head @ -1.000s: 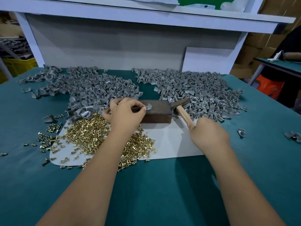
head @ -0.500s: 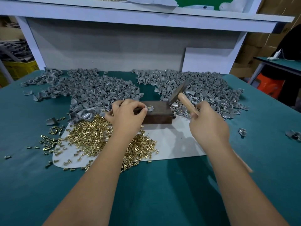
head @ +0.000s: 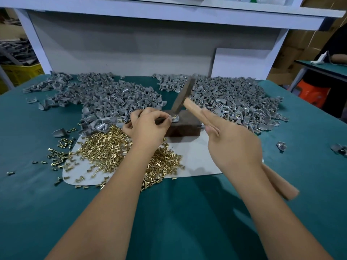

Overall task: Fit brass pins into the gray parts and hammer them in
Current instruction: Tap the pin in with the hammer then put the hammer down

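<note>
One gray part (head: 175, 118) is pinched on the block (head: 183, 126) by the left hand (head: 150, 126); the hammer (head: 183, 96), gripped in the right hand (head: 231, 145), is raised just above the block.

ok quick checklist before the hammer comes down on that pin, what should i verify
1. Gray part sits on the dark block: ok.
2. Brass pin seated in the part: a brass speck shows on it, but whether it stands straight, cannot tell.
3. Left hand pinches the part steady: ok, but its fingertips lie right beside the strike spot: not ok.
4. Right hand grips the hammer's wooden handle: ok.
5. Hammer head raised above the block, over the part: ok; exact aim is blurred, cannot tell.
</note>
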Demonstrator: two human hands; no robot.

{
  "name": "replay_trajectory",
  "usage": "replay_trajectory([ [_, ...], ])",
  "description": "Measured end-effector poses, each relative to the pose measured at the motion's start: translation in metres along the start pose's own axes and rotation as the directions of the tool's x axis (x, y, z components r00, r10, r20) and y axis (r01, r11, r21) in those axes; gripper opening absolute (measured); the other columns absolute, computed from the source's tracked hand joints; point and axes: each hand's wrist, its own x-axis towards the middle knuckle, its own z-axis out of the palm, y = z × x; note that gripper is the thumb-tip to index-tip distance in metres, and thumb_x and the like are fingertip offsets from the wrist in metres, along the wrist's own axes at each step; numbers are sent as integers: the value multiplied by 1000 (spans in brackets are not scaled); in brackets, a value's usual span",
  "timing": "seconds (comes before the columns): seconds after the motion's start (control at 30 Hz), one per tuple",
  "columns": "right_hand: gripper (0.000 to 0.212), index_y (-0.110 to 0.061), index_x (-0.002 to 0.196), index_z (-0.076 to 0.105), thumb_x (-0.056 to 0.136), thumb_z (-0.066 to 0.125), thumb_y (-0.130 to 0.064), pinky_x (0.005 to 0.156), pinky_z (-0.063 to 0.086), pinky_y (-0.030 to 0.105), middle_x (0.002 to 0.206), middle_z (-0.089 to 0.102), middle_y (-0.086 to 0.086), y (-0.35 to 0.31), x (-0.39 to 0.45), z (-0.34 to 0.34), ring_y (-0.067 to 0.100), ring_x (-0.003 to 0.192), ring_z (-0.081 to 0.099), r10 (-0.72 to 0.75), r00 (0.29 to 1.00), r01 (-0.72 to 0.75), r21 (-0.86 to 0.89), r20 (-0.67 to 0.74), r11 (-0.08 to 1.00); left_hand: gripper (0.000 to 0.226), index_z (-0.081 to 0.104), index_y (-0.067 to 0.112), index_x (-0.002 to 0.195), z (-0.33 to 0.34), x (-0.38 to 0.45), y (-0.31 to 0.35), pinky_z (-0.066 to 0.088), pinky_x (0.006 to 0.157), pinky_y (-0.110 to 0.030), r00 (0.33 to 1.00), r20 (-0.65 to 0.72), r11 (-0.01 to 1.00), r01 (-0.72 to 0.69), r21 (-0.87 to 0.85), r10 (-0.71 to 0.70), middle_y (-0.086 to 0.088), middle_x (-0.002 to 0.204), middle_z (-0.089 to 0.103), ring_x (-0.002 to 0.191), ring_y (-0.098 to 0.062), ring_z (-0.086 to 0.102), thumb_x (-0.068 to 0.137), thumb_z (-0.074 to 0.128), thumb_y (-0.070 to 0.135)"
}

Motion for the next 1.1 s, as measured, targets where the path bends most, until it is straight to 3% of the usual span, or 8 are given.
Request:
replay_trajectory([
  [0.17, 40, -55, 133, 42, 97, 46, -37, 44, 24, 25, 65, 51, -3, 4, -2, -3, 14, 48, 35, 36, 994, -30, 61, -102, 998, 20, 60, 47, 69, 0, 0, -1, 14, 92, -40, 1000, 1, 1000, -4, -14, 4, 27, 106, 51, 129, -16, 28, 88, 65, 50],
  [0.3, 42, -56, 135, 35, 98, 41, -38, 46, 22, 29, 65, 42, -4, 2, -3, -2, 21, 54, 36, -16, 999, 20, -115, 38, 993, 23, 58, 48, 66, 0, 1, 0, 17, 96, -44, 1000, -3, 1000, 10, -9, -10, 26, 114, 56, 129, -15, 28, 87, 67, 51],
  [0.43, 42, -53, 137, 36, 98, 40, -37, 44, 19, 27, 65, 43, -4, 1, -4, -5, 19, 51, 35, 12, 998, -16, -68, -62, 998, 23, 59, 48, 65, 1, 0, -1, 15, 90, -40, 1000, -8, 999, 10, -37, -10, 27, 112, 57, 128, -14, 29, 86, 68, 50],
  [0.57, 44, -55, 138, 31, 98, 38, -37, 45, 18, 28, 65, 35, -4, -2, -3, -4, 21, 54, 34, -47, 998, 52, -196, 33, 979, 24, 59, 49, 64, 1, 0, -2, 15, 89, -40, 1000, -20, 999, 21, -37, -22, 27, 113, 59, 127, -14, 29, 85, 70, 51],
  [0.7, 45, -54, 138, 33, 98, 41, -35, 44, 13, 27, 67, 36, -3, -5, -3, -7, 19, 51, 27, -24, 997, 13, -166, -69, 986, 28, 58, 49, 60, 3, 1, -2, 14, 91, -40, 999, -39, 998, 18, -62, -20, 29, 105, 57, 127, -13, 29, 83, 73, 48],
  [0.83, 46, -58, 138, 27, 98, 39, -36, 44, 17, 27, 66, 39, -4, -4, -2, -2, 19, 52, 32, -62, 998, 68, -215, 33, 974, 28, 57, 51, 60, 4, 1, -2, 13, 88, -39, 999, -48, 999, 13, -38, -15, 29, 105, 57, 127, -13, 29, 83, 72, 51],
  [0.97, 45, -54, 138, 33, 98, 41, -34, 44, 14, 26, 67, 37, -3, -6, -2, -6, 20, 50, 30, -32, 995, 18, -153, -90, 988, 29, 58, 50, 58, 6, 1, -2, 10, 85, -36, 998, -57, 997, 8, -72, -13, 29, 102, 58, 126, -12, 29, 82, 74, 49],
  [1.1, 47, -57, 138, 27, 98, 39, -36, 44, 14, 27, 64, 29, -5, -3, -1, -3, 21, 53, 32, -101, 995, 100, -245, 9, 964, 27, 58, 51, 60, 5, 1, -3, 12, 88, -38, 998, -58, 999, 10, -50, -13, 30, 102, 56, 126, -11, 29, 82, 73, 51],
])
